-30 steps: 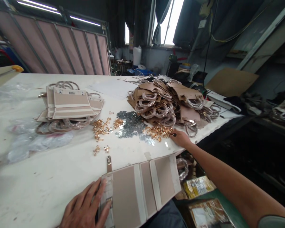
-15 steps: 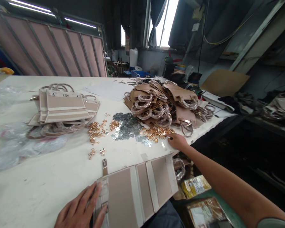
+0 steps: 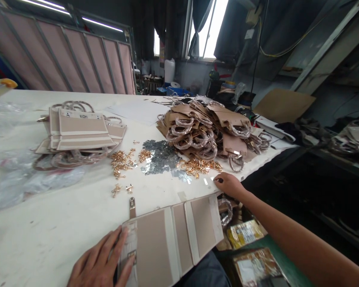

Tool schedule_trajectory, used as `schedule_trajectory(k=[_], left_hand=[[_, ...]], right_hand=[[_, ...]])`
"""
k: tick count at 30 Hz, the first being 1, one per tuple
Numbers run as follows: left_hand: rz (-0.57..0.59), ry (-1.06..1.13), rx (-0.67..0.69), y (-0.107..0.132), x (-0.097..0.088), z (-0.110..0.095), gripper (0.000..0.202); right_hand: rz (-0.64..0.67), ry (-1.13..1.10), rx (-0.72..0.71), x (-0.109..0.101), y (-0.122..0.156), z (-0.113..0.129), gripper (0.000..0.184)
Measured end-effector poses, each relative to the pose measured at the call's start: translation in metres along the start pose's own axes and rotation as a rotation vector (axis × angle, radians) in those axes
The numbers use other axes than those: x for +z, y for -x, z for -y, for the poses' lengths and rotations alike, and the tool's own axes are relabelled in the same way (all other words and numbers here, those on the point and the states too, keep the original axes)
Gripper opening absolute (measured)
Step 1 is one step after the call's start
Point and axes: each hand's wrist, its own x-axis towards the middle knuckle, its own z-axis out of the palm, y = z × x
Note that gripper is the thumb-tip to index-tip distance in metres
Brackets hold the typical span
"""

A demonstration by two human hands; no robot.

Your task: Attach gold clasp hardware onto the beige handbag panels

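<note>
Change: we see our right hand (image 3: 229, 184) drawn back from the heap of gold fittings (image 3: 202, 165) it touched a second ago, now nearer the front edge of the surface (image 3: 62, 231); our left hand (image 3: 98, 265) has stayed on the bag panel (image 3: 167, 239).
Left hand: it lies flat and open, its fingers (image 3: 115, 244) spread over the left end of the bag panel and pressing it down.
Right hand: its fingers (image 3: 218, 180) are curled together, with the tips just beside the small silver pieces (image 3: 208, 180); we cannot tell whether they pinch anything.
Bag panel: beige with pale stripes, it lies unfolded at the near edge of the surface, its right end hanging over the edge.
Strap tab (image 3: 132, 206): it sticks up from the far left corner of the bag panel and carries a metal buckle.
Gold fittings: they lie just beyond our right hand, at the foot of the heap of brown bag pieces (image 3: 206, 127).
Grey metal plates (image 3: 161, 157): these sit in a loose pile left of the gold fittings.
Second gold pile (image 3: 122, 159): it is scattered further left, near the stack of beige bags (image 3: 80, 131).
Plastic wrappers (image 3: 32, 183): crumpled clear ones lie at the far left of the surface.
Boxes (image 3: 245, 233): they sit below the surface, under our right forearm.
</note>
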Motion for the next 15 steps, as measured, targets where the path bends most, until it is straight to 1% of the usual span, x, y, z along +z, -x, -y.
schedule_trajectory(k=[5,8,10,12,15], left_hand=[[0.019,0.008,0.005,-0.004,-0.006,-0.004,0.072],[0.015,0.014,0.010,-0.008,-0.012,-0.006,0.064],[0.009,0.015,-0.006,-0.009,-0.015,-0.007,0.061],[0.015,0.014,-0.032,-0.008,-0.016,-0.009,0.060],[0.081,0.019,-0.068,-0.005,-0.020,-0.013,0.057]], right_hand=[[0.039,-0.056,-0.049,-0.006,0.002,-0.009,0.044],[0.087,-0.071,-0.095,-0.013,0.000,-0.010,0.041],[0.110,-0.081,-0.134,-0.017,0.004,-0.011,0.039],[0.122,-0.092,-0.190,-0.017,0.014,-0.013,0.037],[0.098,-0.058,-0.280,-0.012,0.033,-0.023,0.038]])
